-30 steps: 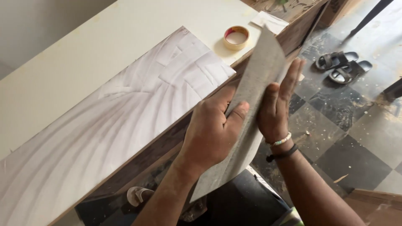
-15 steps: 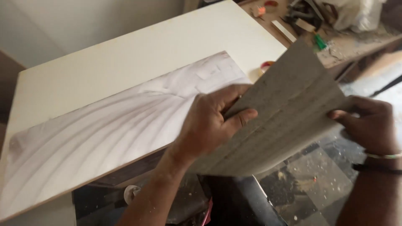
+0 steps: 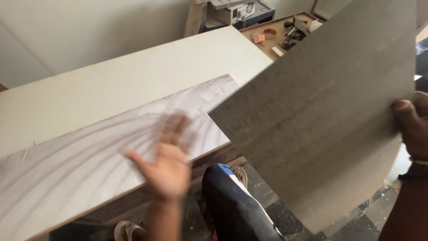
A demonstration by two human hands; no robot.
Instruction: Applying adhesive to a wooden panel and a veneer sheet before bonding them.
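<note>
My right hand point(image 3: 412, 127) grips the right edge of a large grey sheet point(image 3: 321, 111), holding it up flat toward the camera at the right. My left hand point(image 3: 167, 160) is blurred, palm open with fingers spread, over the near edge of a whitish panel with wavy streaks point(image 3: 89, 165). It holds nothing. That panel lies on a cream board point(image 3: 111, 89) resting on the workbench.
A wooden tray with small tools and a roll of tape point(image 3: 285, 33) sits at the back right. My leg in dark trousers point(image 3: 232, 205) and a sandal point(image 3: 127, 230) show below the bench edge. Dark tiled floor point(image 3: 356, 223) lies at the bottom right.
My left hand has let go of the grey sheet and swung left, open, over the streaked panel. My right hand alone has raised the sheet higher and flatter.
</note>
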